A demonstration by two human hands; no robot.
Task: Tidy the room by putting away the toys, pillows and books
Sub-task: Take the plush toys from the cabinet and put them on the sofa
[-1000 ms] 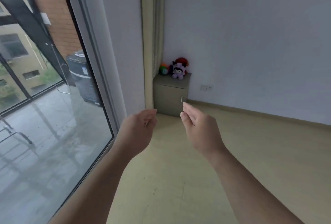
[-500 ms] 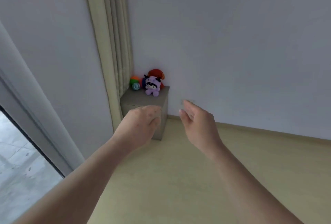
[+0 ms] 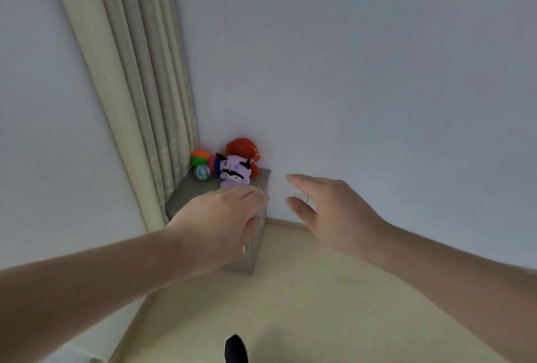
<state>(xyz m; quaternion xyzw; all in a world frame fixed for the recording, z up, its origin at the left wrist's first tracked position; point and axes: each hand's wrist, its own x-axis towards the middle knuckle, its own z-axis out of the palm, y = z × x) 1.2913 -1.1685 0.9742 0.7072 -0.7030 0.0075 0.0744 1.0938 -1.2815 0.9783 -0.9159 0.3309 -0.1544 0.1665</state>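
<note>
A purple plush toy (image 3: pixel 234 172) sits on top of a low grey cabinet (image 3: pixel 189 192) in the room's corner. Behind it lies a red plush (image 3: pixel 243 148). To its left are an orange and green ball (image 3: pixel 200 157) and a small teal ball (image 3: pixel 201 172). My left hand (image 3: pixel 220 223) reaches forward, empty, fingers relaxed, just in front of the purple plush and covering part of the cabinet. My right hand (image 3: pixel 328 211) is stretched out to the right of the cabinet, fingers straight, holding nothing.
A beige curtain (image 3: pixel 139 86) hangs down to the left of the cabinet. White walls meet at the corner. A wall socket (image 3: pixel 302 197) shows behind my right hand. Pale floor (image 3: pixel 290 319) spreads below, with a dark shoe tip (image 3: pixel 236 349) at the bottom edge.
The view has turned away from the window and closed in on the corner cabinet. Both empty hands have come nearer to the toys.
</note>
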